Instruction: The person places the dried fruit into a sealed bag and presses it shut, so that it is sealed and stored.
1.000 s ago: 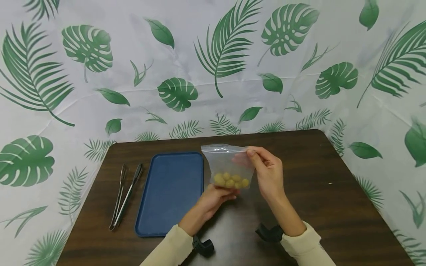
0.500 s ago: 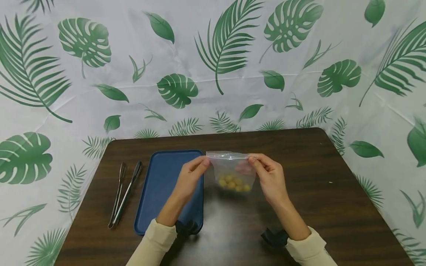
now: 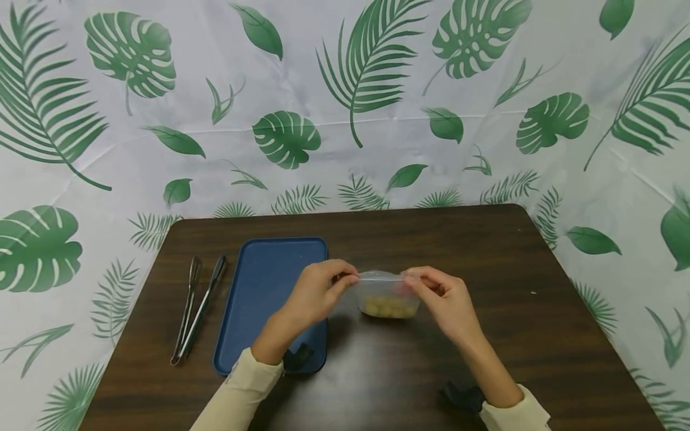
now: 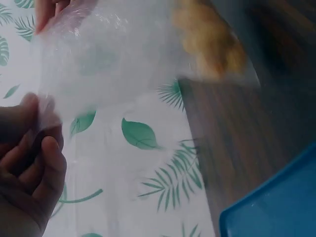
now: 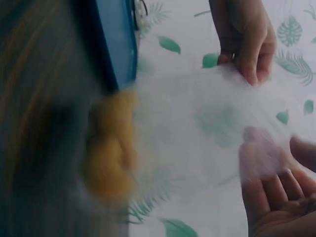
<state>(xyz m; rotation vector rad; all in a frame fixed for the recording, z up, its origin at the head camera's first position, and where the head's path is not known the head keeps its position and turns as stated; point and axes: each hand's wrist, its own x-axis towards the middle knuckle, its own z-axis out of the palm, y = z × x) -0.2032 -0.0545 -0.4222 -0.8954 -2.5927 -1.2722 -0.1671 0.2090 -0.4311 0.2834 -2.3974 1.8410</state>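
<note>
A clear zip bag (image 3: 372, 288) hangs between both hands over the dark table, with several small round yellow pieces (image 3: 389, 306) gathered in its bottom. My left hand (image 3: 315, 293) pinches the left end of its top edge, and my right hand (image 3: 444, 299) pinches the right end. In the left wrist view the bag (image 4: 113, 54) stretches away from my fingers, its yellow contents (image 4: 210, 42) blurred. The right wrist view shows the bag's film (image 5: 197, 118) spread between the two hands, with part of my right fingers seen through it.
A blue tray (image 3: 269, 299) lies on the table (image 3: 517, 335), left of the bag and partly under my left forearm. Metal tongs (image 3: 196, 311) rest farther left. A tiny pale scrap (image 3: 533, 293) lies at the right. A leaf-patterned cloth (image 3: 291, 72) hangs behind.
My left hand has moved from under the bag to its upper left corner and pinches it there. Both hands have lowered the bag toward me, and the head view has tilted down slightly.
</note>
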